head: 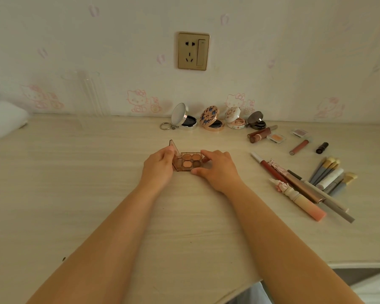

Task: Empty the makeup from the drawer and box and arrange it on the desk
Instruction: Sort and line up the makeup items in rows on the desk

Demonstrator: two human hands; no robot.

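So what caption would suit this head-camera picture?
Both hands, left hand and right hand, hold an open eyeshadow palette on the desk.

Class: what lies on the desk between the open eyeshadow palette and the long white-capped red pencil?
Head view: only bare desk between palette and pencil.

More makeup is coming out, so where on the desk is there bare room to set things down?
Bare: the desk's left half, between the clear vase and near edge. Crowded: the compacts by the wall, brushes and pencils at right.
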